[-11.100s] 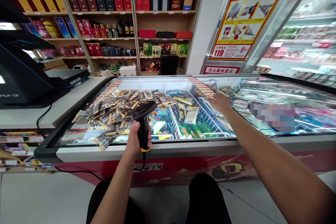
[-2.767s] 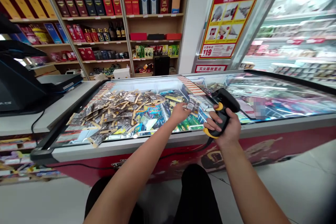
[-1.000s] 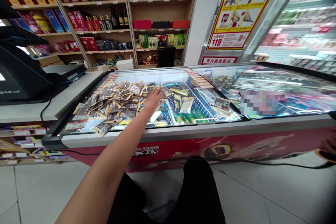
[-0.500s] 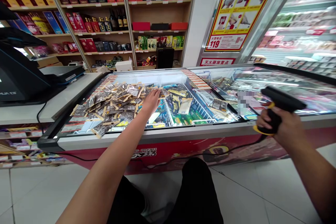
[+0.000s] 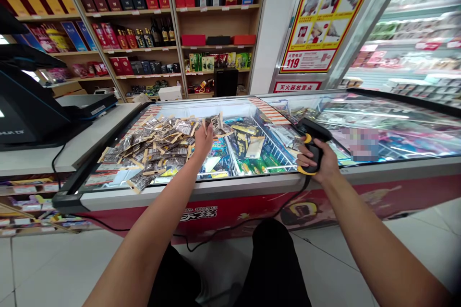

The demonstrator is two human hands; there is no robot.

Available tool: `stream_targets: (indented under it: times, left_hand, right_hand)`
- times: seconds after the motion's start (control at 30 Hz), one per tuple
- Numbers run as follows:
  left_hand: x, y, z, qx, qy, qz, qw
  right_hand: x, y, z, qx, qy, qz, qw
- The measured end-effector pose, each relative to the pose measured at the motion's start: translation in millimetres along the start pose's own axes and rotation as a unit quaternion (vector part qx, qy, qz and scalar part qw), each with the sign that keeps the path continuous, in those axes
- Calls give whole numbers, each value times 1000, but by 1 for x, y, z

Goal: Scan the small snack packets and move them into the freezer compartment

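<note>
My left hand (image 5: 204,140) pinches a small snack packet (image 5: 215,123) with tan ends and a dark, see-through middle, raised at the right side of a heap of like packets (image 5: 158,141). The heap lies on the glass top of a chest freezer (image 5: 252,183). My right hand (image 5: 326,159) is wrapped round the grip of a black and yellow barcode scanner (image 5: 314,146), held over the freezer's front edge. Its head points to the left, toward the packets. A black cable (image 5: 288,200) runs from the scanner's grip down across the freezer front.
Wire baskets (image 5: 272,141) with bagged goods show through the glass. A counter (image 5: 68,153) with a dark checkout machine (image 5: 29,100) stands at left. Shelves of boxes and bottles (image 5: 158,33) rise behind. A refrigerated display (image 5: 425,48) is at far right.
The scanner in my right hand has swung left toward the heap. My left hand has lifted a packet, its printed face now turned up into view.
</note>
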State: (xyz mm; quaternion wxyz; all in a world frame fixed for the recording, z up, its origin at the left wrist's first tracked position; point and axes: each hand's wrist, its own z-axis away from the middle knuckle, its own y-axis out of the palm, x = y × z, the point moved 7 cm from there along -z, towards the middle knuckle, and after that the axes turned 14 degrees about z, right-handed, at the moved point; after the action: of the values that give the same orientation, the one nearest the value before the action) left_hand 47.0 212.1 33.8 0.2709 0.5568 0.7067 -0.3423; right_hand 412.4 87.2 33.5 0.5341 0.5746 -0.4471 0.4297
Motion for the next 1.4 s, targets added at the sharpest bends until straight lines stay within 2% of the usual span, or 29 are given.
stream_targets:
  times: [0.1,0.17,0.23,0.3,0.37,0.43,0.53,0.67,0.8,0.93,1.4]
  left_hand:
    - [19,2,-2,-22,-130,132,983]
    - [18,6,-2,-4,-147,153,977]
    - [8,10,-1,36,-109,121,986]
    - [-10,15,1,88,-14,47,995]
    - [-26,20,8,125,86,-34,988]
    - [-35,23,13,134,137,-91,977]
    - [-40,27,17,138,150,-138,969]
    - [-43,35,19,167,154,-183,956]
    - [-47,39,22,182,165,-194,950]
    - [-53,40,25,186,193,-200,942]
    - [-59,38,25,173,189,-216,942]
  right_hand:
    - [-7,1,4,31,39,17,999]
    - [-13,5,6,57,71,43,995]
    - [-17,8,6,75,89,64,991]
    - [-19,8,5,83,92,66,990]
    - [-19,6,4,91,86,56,991]
    - [-21,7,1,105,83,54,990]
    - [-25,20,-4,127,87,50,987]
    - [-32,51,-14,128,75,12,989]
    - [-43,71,-18,148,106,-6,983]
    - [-40,68,-17,141,94,-23,985]
    - [-42,66,-15,165,108,-29,980]
